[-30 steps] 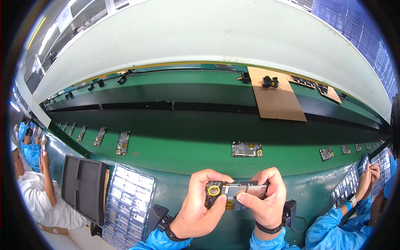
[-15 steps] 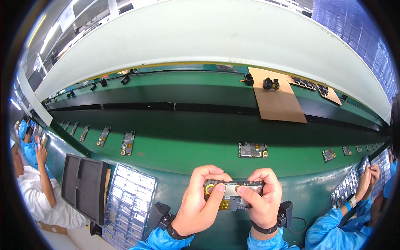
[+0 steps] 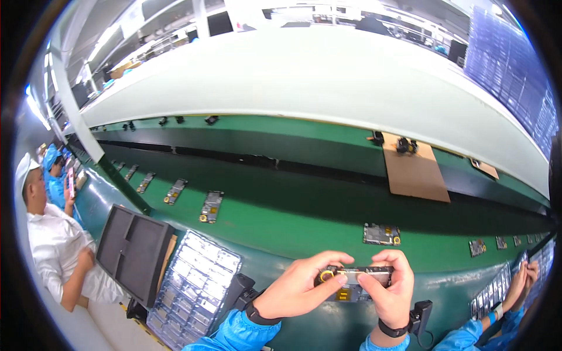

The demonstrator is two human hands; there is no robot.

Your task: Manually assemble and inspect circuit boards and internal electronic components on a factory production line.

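Observation:
A dark circuit board is held between both my hands over the near edge of the green bench. It has a silver shield plate along the top, a yellow ring at its left end and a gold patch below. My left hand grips the ring end, thumb across the front and fingers behind. At the other end my right hand closes the same way, its thumb pressing on the silver plate. Another circuit board lies on the green belt just beyond my hands.
Several boards lie along the green belt, left and right. At my left stand a clear plastic tray of parts and a black foam tray. Brown cardboard leans beyond the belt. Co-workers sit on both sides, one in white.
The whole view has shifted, so the belt, trays and my hands appear farther right and lower. Both hands keep hold of the circuit board.

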